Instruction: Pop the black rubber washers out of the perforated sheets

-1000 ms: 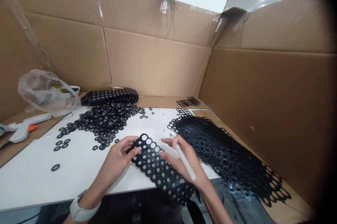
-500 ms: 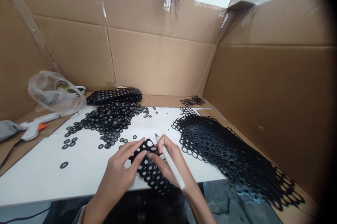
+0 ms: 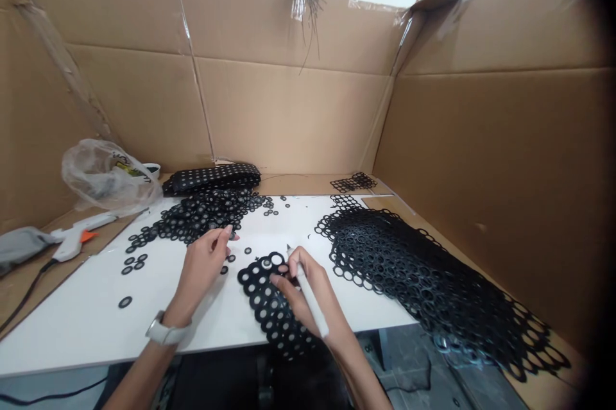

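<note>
My right hand [image 3: 308, 288] is closed around a white pen-shaped tool [image 3: 312, 301] with a dark pointed tip. Its thumb and fingers also pinch the upper right of a black strip of joined rings [image 3: 262, 294], which hangs over the table's front edge. Most holes in the strip look filled with pale grey; one at its top corner is bare. My left hand [image 3: 205, 262] is away from the strip, its thumb and forefinger pinched together at the right side of a heap of loose black rings [image 3: 197, 214]. What lies between those fingertips is too small to make out.
On the right lies a big pile of black ring netting [image 3: 414, 269]. A folded dotted black strip [image 3: 216, 176] rests behind the loose rings. At left are a white glue gun [image 3: 72, 237] with its cord and a clear plastic bag [image 3: 106, 176]. Cardboard walls [image 3: 289, 108] enclose the white table [image 3: 72, 333].
My left hand has let go of the ring strip and moved left and up to the loose rings. My right hand still holds strip and tool in nearly the same place.
</note>
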The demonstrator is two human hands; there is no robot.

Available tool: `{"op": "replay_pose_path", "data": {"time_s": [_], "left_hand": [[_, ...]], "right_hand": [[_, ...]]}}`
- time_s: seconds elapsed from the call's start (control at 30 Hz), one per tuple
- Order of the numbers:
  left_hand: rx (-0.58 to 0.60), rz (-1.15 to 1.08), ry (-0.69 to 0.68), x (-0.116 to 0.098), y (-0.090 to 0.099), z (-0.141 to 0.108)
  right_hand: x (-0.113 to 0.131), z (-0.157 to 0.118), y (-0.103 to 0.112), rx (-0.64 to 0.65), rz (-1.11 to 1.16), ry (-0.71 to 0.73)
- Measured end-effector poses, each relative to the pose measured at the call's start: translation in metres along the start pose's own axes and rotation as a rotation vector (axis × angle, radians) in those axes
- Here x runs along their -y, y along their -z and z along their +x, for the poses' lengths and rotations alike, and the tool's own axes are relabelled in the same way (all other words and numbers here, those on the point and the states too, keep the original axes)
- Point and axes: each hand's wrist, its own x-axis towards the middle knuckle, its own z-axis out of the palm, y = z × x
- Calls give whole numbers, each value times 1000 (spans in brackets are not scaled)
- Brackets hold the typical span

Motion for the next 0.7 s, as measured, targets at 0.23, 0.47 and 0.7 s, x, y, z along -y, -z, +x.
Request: {"op": "replay_pose_path", "data": {"time_s": [0.23, 0.47, 0.7], "left_hand": [[-4, -25, -216, -1, -4, -28], [169, -268, -281, -33, -25, -71], [261, -333, -47, -35, -22, -49]], "right_hand": [[-27, 5, 18, 88, 61, -177], [-12, 5, 7, 11, 178, -99], [-3, -1, -5, -5, 26, -64]]}}
